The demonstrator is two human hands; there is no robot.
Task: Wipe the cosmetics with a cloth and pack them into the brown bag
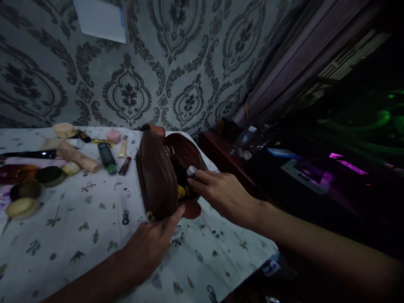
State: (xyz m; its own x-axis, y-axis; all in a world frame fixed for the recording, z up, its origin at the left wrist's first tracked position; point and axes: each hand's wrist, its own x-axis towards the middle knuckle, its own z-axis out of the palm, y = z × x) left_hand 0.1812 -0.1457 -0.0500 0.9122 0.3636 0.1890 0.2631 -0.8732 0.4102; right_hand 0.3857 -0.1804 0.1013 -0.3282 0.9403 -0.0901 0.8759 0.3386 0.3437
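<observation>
A brown leather-like cosmetic bag (157, 172) stands unzipped on the patterned cloth, its mouth facing right. My left hand (151, 242) grips the near lower edge of the bag, thumb along the opening and the other fingers partly hidden. At the mouth, my right hand (222, 191) is closed with its fingertips inside. Between those fingertips is a small container with a round silvery cap (191, 171); its lower part is hidden. Something yellow (181, 192) shows inside the bag beside dark contents I cannot make out.
Left of the bag lie a dark green bottle (107, 158), a small lipstick-like tube (125, 166), a beige tube (78, 156), a pink round pot (113, 136) and several jars. The patterned wall (129, 97) rises behind. Dark computer equipment (347, 164) stands at right, past the cloth's edge.
</observation>
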